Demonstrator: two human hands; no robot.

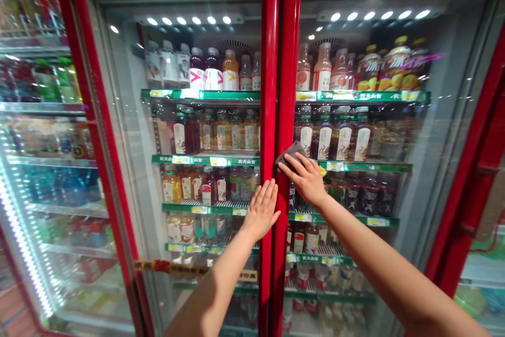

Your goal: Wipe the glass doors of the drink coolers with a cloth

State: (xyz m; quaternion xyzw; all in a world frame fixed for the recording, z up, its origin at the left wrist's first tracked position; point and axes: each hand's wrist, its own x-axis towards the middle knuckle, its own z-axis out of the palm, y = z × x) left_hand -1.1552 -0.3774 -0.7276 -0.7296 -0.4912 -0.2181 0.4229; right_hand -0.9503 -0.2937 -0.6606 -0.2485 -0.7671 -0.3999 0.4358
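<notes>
In the head view, my left hand lies flat against the inner edge of the left red door frame, its fingers stretched upward and nothing in it. My right hand presses a dark grey cloth against the right red door frame, beside the gap between the doors. A small yellow bit shows at the edge of that hand; I cannot tell whether it belongs to the cloth or to something behind the glass. Both doors of the drinks fridge are closed.
Behind the glass, green-edged shelves carry rows of bottled drinks. A yellow strip with printing crosses the left door low down. Another lit drinks cooler stands on the left, and part of a further one shows at the right edge.
</notes>
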